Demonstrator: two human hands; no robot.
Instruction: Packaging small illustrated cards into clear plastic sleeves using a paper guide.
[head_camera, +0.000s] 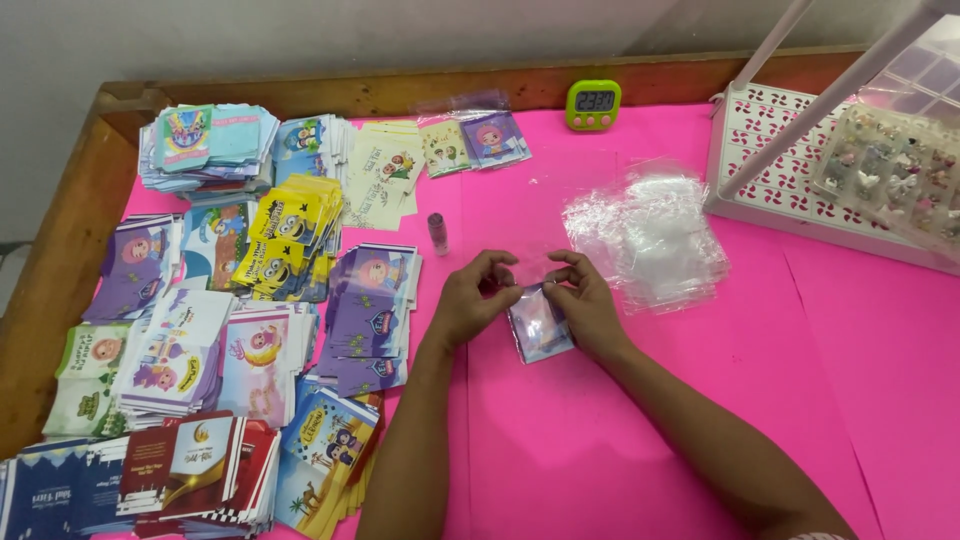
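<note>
My left hand and my right hand meet over the pink table cover, both pinching the top edge of a small clear plastic sleeve with a purple printed card inside. The sleeve lies flat below my fingertips. A loose pile of empty clear plastic sleeves sits just right of my right hand. A small vial with a pink cap stands just above my left hand.
Stacks of colourful printed cards cover the left half of the table. A green digital timer stands at the back edge. A white perforated basket and a clear compartment box of small trinkets sit at the right.
</note>
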